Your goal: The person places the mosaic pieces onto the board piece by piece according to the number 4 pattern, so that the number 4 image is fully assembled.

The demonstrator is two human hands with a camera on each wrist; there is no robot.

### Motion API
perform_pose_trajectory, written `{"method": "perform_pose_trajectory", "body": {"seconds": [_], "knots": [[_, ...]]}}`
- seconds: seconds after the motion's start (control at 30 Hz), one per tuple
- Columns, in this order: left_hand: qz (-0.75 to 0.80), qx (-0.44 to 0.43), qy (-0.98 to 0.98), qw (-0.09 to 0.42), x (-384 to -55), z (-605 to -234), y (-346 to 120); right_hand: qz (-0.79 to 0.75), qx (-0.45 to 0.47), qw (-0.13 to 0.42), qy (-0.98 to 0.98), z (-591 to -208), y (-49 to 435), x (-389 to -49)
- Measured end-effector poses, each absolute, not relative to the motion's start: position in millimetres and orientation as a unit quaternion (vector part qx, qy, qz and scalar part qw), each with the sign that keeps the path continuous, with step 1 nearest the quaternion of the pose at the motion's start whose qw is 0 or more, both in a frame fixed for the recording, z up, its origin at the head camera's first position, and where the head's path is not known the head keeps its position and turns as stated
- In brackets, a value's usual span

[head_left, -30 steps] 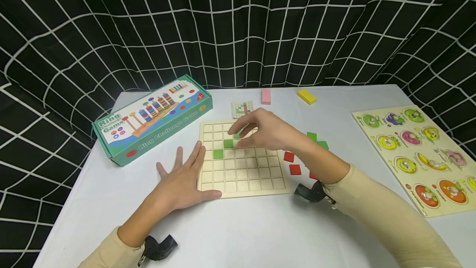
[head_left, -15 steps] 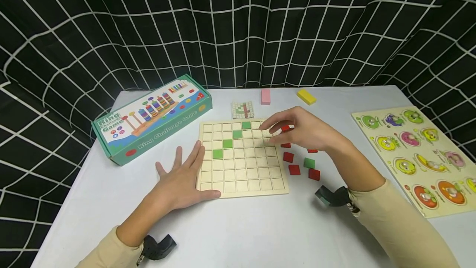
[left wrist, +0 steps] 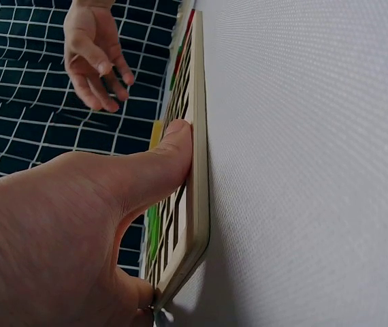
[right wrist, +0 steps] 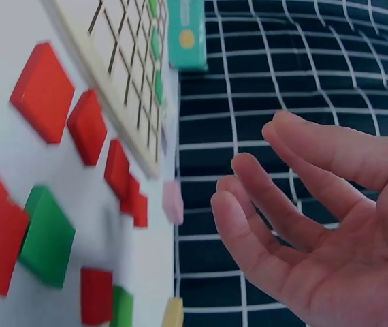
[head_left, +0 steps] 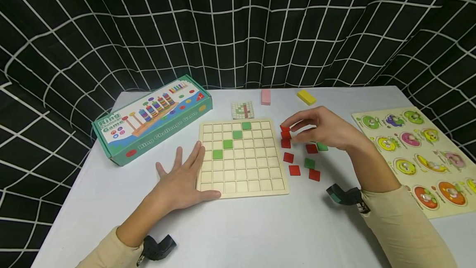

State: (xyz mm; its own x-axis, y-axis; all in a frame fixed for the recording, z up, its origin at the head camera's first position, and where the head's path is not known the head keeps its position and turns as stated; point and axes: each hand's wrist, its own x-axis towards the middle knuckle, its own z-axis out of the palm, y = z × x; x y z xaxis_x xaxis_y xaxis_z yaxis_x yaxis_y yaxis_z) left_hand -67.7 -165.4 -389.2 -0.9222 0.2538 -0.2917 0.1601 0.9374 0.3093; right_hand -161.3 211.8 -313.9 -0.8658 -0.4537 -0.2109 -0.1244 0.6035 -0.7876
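Observation:
A pale wooden grid board (head_left: pixel 243 174) lies on the table, with green square tiles (head_left: pixel 227 144) in a diagonal line of its cells. My left hand (head_left: pixel 182 183) is spread at the board's left side, thumb over the front left corner and fingers along the left edge. In the left wrist view the thumb (left wrist: pixel 170 157) rests on the board's rim. My right hand (head_left: pixel 323 129) hovers right of the board, above loose red tiles (head_left: pixel 285 135). Its fingers are loosely bent with nothing between them in the right wrist view, where a loose green tile (right wrist: pixel 47 235) also shows below.
A small pattern card (head_left: pixel 242 110) lies behind the board. Farther back are a pink block (head_left: pixel 265 96) and a yellow block (head_left: pixel 306 97). A green Ring Challenge Game box (head_left: pixel 152 119) stands at left, and a fruit puzzle board (head_left: pixel 416 156) lies at right.
My right hand has moved right, off the grid board and over the loose tiles, uncovering green tiles in the board's back rows. My left hand has stayed in place.

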Motion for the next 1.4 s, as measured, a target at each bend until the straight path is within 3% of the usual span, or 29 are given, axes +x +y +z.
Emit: {"method": "perform_pose_trajectory", "body": {"seconds": [0.4,0.87,1.4], "knots": [[0.143,0.106,0.969,0.172,-67.6,-388.7,-164.3,-0.402,-0.136,0.207,0.881,-327.2,243.8,-173.5],[0.149,0.103,0.969,0.17,-66.8,-388.6,-165.7,-0.362,-0.134,0.276,0.88,-342.6,282.0,-186.7],[0.145,0.106,0.969,0.171,-68.1,-389.6,-164.3,-0.348,-0.127,0.27,0.889,-356.8,293.4,-190.3]]}}
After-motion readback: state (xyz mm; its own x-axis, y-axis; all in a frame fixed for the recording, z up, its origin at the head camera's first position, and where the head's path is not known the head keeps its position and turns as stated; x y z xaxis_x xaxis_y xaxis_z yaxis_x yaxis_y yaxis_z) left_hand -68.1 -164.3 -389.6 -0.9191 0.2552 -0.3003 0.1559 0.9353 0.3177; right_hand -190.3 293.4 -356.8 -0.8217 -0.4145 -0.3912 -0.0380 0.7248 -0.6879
